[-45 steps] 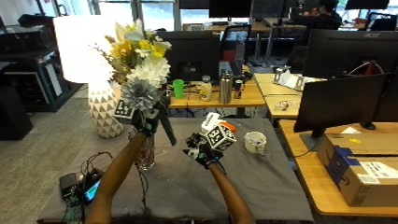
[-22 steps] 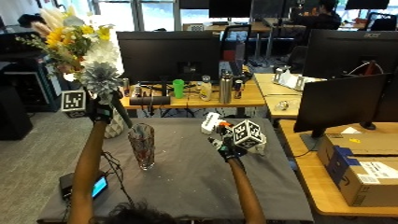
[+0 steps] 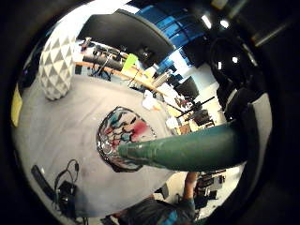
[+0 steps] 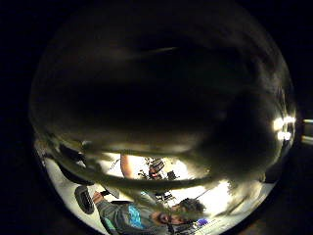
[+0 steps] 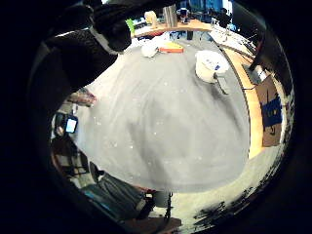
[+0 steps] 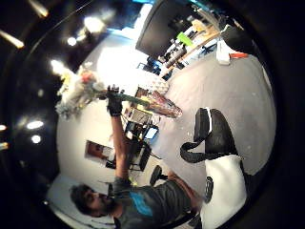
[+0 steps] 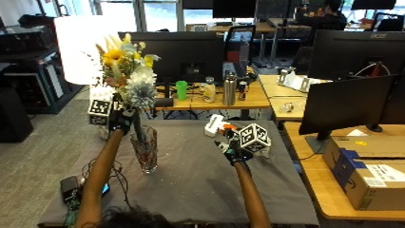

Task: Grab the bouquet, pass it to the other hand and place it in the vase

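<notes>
In the outside view my left hand (image 7: 120,119) grips the green-wrapped stems of a bouquet (image 7: 129,71) of yellow, white and grey-blue flowers. It holds them upright over a clear patterned glass vase (image 7: 145,151) on the dark grey table (image 7: 190,185). The stem ends reach into the vase mouth. In the left little finger side palm view the green stem wrap (image 3: 187,150) points at the vase (image 3: 123,140) from above. My right hand (image 7: 235,148) hovers empty over the table's middle right, its fingers relaxed. The right thumb side palm view shows the left hand (image 6: 114,104) holding the bouquet (image 6: 78,93) above the vase (image 6: 164,106).
A white mug (image 5: 207,66) stands on the table just beyond my right hand, and a small white object (image 7: 214,126) lies at the far edge. A black device with cables (image 7: 70,185) sits at the table's left. Cardboard boxes (image 7: 367,166) and a monitor (image 7: 345,102) stand to the right.
My left hand raised the bouquet high to the left, then brought it down over the vase, stems now in its mouth. My right hand let go and moved right.
</notes>
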A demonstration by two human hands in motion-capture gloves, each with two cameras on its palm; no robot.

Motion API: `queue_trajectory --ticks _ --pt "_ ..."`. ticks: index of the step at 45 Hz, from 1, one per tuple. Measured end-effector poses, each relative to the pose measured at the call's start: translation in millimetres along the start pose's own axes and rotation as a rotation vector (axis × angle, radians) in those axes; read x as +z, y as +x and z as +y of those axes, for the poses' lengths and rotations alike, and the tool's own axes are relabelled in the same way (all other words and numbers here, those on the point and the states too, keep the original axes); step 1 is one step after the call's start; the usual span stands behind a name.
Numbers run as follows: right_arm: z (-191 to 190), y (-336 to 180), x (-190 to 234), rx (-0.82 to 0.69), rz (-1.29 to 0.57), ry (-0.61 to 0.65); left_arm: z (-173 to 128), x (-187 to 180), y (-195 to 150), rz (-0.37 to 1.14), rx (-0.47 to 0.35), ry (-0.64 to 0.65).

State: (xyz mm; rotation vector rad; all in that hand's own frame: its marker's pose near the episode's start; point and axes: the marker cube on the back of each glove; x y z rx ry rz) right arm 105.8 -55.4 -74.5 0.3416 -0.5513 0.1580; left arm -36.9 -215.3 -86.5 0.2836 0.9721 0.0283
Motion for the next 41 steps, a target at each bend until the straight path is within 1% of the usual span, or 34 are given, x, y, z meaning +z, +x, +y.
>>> queue_trajectory --ticks 1,2,3,6,12,15,19,22,24,27,30,37,41 --pt "0.6 0.8 -1.0 0.002 0.0 0.001 2.9 3.2 -4.2 0.014 -0.072 -0.009" --pt "1.2 1.7 -2.3 0.003 0.0 0.004 4.8 5.6 -8.7 0.019 -0.124 -0.016" --pt "1.7 2.8 -3.8 0.004 0.0 0.008 5.9 7.3 -13.0 0.013 -0.156 -0.021" --pt "3.0 7.1 -8.6 0.004 0.001 0.022 9.9 8.8 -20.1 -0.045 -0.212 -0.029" --pt "3.8 16.8 -16.8 0.022 0.002 0.048 20.3 6.6 -21.8 -0.216 -0.289 -0.078" --pt "6.3 17.5 -20.8 0.03 -0.009 0.054 21.3 3.0 -30.1 -0.338 -0.291 -0.109" --pt "7.1 19.6 -21.7 0.034 -0.011 0.059 27.2 -4.4 -32.3 -0.581 -0.282 -0.138" --pt "7.5 19.0 -21.9 0.032 -0.006 0.059 30.2 -16.2 -30.5 -0.732 -0.247 -0.098" --pt "8.0 17.7 -22.3 0.033 -0.005 0.056 29.8 -26.1 -29.5 -0.773 -0.226 -0.046" --pt "7.3 16.6 -22.4 0.034 -0.003 0.057 29.3 -42.2 -27.0 -0.779 -0.217 0.02" --pt "5.7 15.4 -22.1 0.029 -0.004 0.06 29.9 -58.1 -27.4 -0.75 -0.219 0.063" --pt "3.1 6.4 -17.6 0.016 -0.023 0.057 40.7 -83.5 -29.1 -0.625 -0.23 0.111" --pt "2.0 4.4 -14.3 0.016 -0.014 0.056 45.3 -89.9 -31.0 -0.602 -0.237 0.118"
